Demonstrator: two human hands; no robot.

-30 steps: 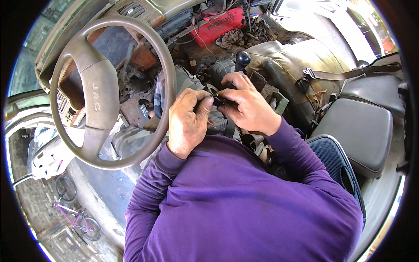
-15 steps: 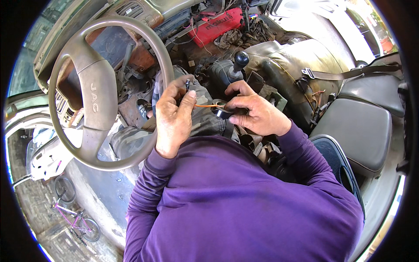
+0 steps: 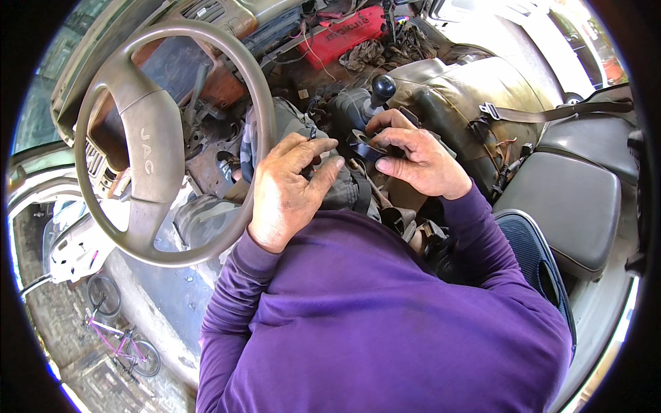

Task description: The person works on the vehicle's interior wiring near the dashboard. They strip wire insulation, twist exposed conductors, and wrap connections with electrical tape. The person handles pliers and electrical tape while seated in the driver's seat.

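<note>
Two bare hands work above the person's lap, between the steering wheel (image 3: 153,155) on the left and the gear lever (image 3: 383,87) at the far right of the work area.

Right hand (image 3: 421,160): grasps a dark ring-shaped roll (image 3: 365,152), apparently of tape, with the thumb on the near side and the fingers on the far side. The roll sits at the left edge of this hand, just nearer than the gear lever.

Left hand (image 3: 292,182): thumb and forefinger are parted at the tips and point right, toward the roll, without touching it. A small dark piece (image 3: 312,133) shows just beyond the forefinger. Whether the curled fingers grip it cannot be told, nor can any strip between the hands be made out.

Procedure for handling the roll:
- Pinch the roll by its rim so that it can turn without slipping.
- Support the small dark piece with the left hand before any pull is applied.
- Keep both hands close together and the pull even and low.
- Keep the sticky side, if exposed, off the patterned trousers (image 3: 286,127) and the purple sleeves (image 3: 237,275).

Caution: in this cramped space, a wide pull to the right may strike the gear lever.
</note>
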